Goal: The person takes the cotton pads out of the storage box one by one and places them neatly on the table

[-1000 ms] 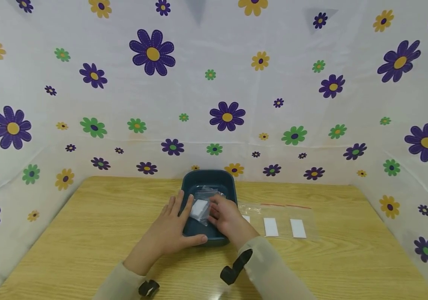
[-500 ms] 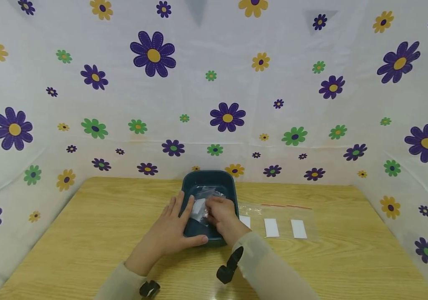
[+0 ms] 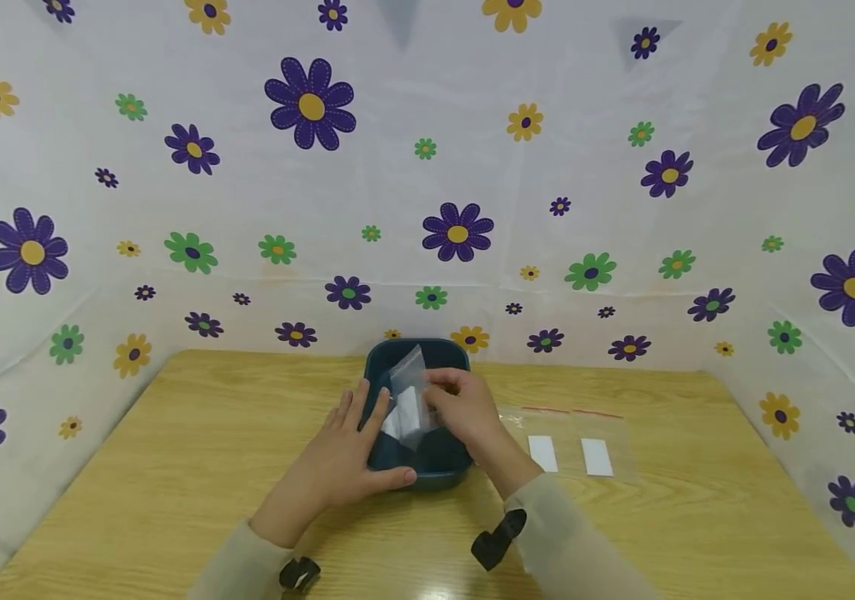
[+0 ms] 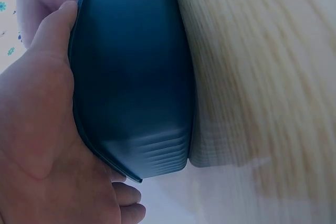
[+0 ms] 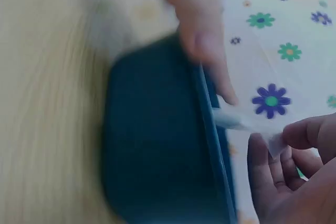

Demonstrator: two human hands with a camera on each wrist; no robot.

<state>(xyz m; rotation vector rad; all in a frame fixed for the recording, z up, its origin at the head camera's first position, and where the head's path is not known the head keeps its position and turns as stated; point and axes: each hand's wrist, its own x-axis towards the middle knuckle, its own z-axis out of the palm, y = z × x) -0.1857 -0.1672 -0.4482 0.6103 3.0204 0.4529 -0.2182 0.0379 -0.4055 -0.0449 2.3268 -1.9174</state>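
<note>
While the right hand (image 3: pixel 468 408) pinches a bag (image 3: pixel 411 408), left hand (image 3: pixel 343 454) spread on tub (image 3: pixel 438 478), flat bags (image 3: pixel 596 457) beside

The left sleeve (image 3: pixel 236 567) and right sleeve (image 3: pixel 577 546) match: long, plain, pale beige and lightly creased, ending short of the bare left hand (image 3: pixel 345 454) and bare right hand (image 3: pixel 468 412). A small black left wrist mount (image 3: pixel 299 573) looks stubby and blocky; the black right wrist mount (image 3: pixel 498 539) appears longer, curved, with a chunky end.
</note>
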